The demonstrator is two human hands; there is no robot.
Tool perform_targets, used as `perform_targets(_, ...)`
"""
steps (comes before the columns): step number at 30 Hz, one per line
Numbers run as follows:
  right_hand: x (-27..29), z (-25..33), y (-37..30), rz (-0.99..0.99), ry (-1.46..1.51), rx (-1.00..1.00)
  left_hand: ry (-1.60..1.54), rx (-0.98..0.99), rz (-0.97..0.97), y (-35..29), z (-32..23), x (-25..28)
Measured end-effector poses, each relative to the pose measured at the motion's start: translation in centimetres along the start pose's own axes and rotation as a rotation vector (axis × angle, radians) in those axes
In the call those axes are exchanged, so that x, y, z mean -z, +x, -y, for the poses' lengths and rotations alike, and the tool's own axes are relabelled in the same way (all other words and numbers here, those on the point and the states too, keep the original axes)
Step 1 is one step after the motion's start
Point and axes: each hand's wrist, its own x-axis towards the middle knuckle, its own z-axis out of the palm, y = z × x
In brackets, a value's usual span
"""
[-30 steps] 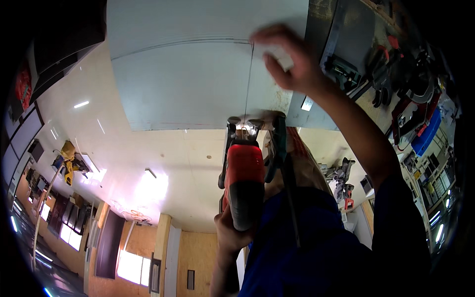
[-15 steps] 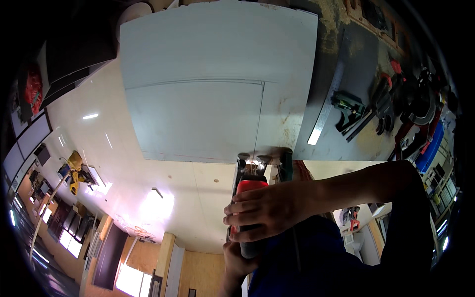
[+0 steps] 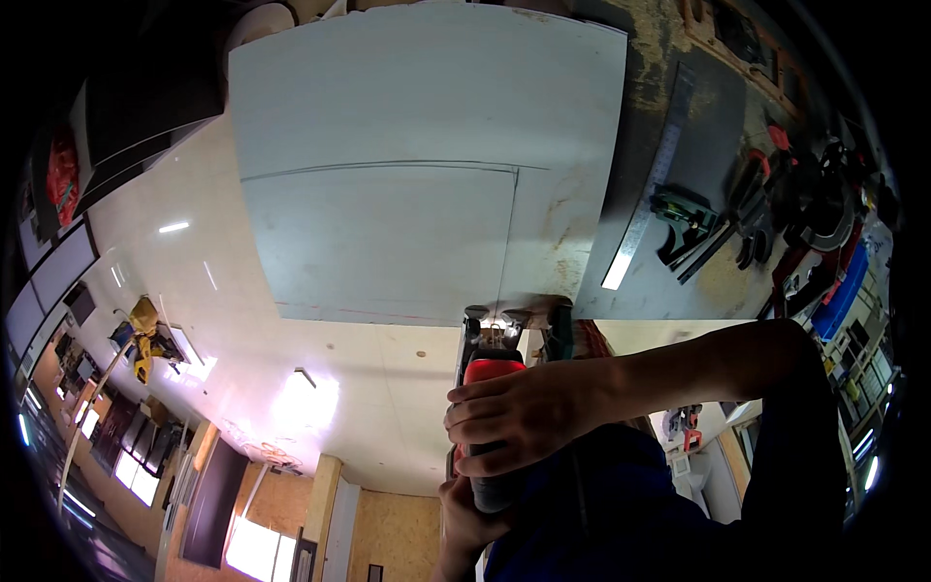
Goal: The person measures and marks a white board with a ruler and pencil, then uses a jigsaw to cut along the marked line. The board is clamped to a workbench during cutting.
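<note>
A red and black power tool, apparently a jigsaw (image 3: pixel 496 370), stands at the near edge of a grey board (image 3: pixel 388 107), with a light glowing at its front. Its front end meets the foot of a pencil line drawn on the board. My right hand (image 3: pixel 529 415) is wrapped over the top of the tool's body. Lower down, my left hand (image 3: pixel 465 514) grips its rear end, partly hidden behind the tool. Just right of the tool's front, a dark green clamp-like piece (image 3: pixel 561 325) sits at the board's edge. The blade is not visible.
Right of the board lie a steel ruler (image 3: pixel 640 233), a green and black tool (image 3: pixel 683 213) and several clamps (image 3: pixel 834 218) on a dusty worktop (image 3: pixel 722 276). Dark panels (image 3: pixel 145 126) stand at the far left. A yellow tool (image 3: pixel 144 339) is farther off left.
The board and the tool appear very slightly lower in view. My right fingers have shifted slightly right along with the tool. Both hands keep their hold.
</note>
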Motion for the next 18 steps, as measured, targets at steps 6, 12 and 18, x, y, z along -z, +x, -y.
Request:
perform_targets(6, -0.25, -0.12, 0.01, 0.012, 0.020, -0.004, 0.013, 0.035, -0.008, -0.04, -0.59, 0.09)
perform_targets(12, 0.10, -0.19, 0.04, 0.026, 0.049, 0.001, -0.005, 0.016, -0.032, 0.02, -0.59, -0.29)
perform_targets(18, 0.06, -0.32, 0.11, 0.035, 0.044, 0.007, -0.013, 0.054, -0.016, -0.40, -0.33, -0.09)
